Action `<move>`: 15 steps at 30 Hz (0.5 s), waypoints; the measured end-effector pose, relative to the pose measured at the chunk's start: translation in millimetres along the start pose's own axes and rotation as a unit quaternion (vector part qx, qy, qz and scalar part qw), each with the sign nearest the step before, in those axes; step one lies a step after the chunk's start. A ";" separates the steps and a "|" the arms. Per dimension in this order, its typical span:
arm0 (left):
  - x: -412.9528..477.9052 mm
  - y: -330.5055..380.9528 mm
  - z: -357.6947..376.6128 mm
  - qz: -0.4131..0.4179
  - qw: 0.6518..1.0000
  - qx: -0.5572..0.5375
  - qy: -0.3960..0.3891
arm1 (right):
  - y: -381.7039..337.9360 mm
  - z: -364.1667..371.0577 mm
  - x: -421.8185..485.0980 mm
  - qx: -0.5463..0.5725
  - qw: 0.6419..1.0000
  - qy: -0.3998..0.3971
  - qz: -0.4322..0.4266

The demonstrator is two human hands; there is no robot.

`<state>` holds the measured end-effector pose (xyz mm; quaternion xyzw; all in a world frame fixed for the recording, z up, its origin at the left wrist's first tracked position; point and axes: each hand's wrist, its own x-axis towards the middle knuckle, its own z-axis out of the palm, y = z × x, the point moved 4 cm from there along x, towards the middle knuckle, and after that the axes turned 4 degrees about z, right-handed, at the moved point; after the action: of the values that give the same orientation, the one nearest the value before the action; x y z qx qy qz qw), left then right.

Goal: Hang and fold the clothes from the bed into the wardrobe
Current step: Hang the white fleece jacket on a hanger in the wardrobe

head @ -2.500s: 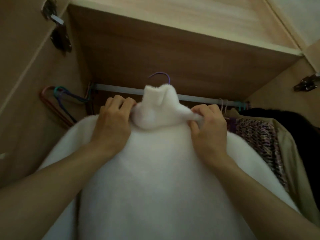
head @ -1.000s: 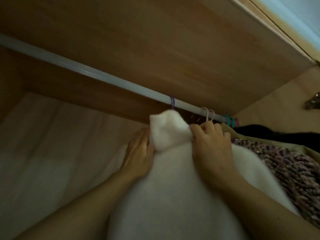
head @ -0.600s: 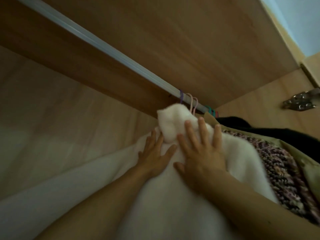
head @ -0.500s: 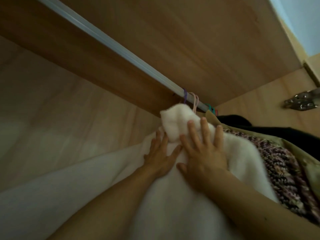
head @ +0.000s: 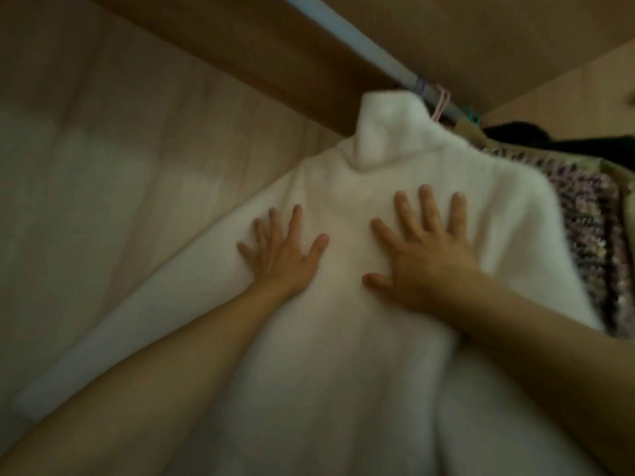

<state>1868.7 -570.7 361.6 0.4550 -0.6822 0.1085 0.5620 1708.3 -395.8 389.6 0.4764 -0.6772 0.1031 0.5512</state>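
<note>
A fluffy white turtleneck sweater (head: 347, 355) hangs inside the wardrobe from the grey rail (head: 347, 32) on a purple hanger hook (head: 420, 84). Its collar stands up just below the rail. My left hand (head: 281, 250) lies flat on the sweater's chest, left of centre, fingers spread. My right hand (head: 424, 255) lies flat on the chest to the right, fingers spread too. Neither hand grips the fabric. The sweater's left sleeve (head: 130, 328) stretches out toward the lower left.
To the right hang a purple-patterned knit garment (head: 591, 242), a beige garment (head: 622, 173) and a dark garment (head: 536, 139). Pink and teal hanger hooks (head: 443, 101) sit on the rail beside the sweater. The wooden shelf (head: 498, 32) is overhead, the wardrobe back panel (head: 103, 115) to the left.
Both hands let go of the collar, opened flat and slid down from the neck onto the sweater's chest. The view tilted down and to the right.
</note>
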 end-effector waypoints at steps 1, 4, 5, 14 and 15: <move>-11.1 -15.0 -5.5 -0.018 1.000 0.014 0.003 | -3.3 1.8 -12.4 0.005 1.000 -0.003 -0.005; -41.6 -65.9 -21.0 -0.064 0.997 0.048 0.014 | -9.9 8.5 -38.0 0.010 1.000 -0.008 -0.017; -49.6 -82.6 -24.9 -0.074 0.996 0.055 0.012 | -10.6 10.0 -42.6 0.007 1.000 -0.011 -0.020; -88.0 -115.3 -23.3 -0.085 0.995 0.011 -0.060 | -27.5 17.7 -65.9 0.007 0.998 -0.041 -0.041; -88.9 -108.4 -16.2 -0.088 0.993 -0.007 -0.076 | -29.2 19.8 -70.9 0.001 0.998 -0.041 -0.046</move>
<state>1956.0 -576.7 250.9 0.5163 -0.6811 0.0191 0.5189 1713.3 -386.6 311.2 0.5118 -0.6762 0.0588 0.5267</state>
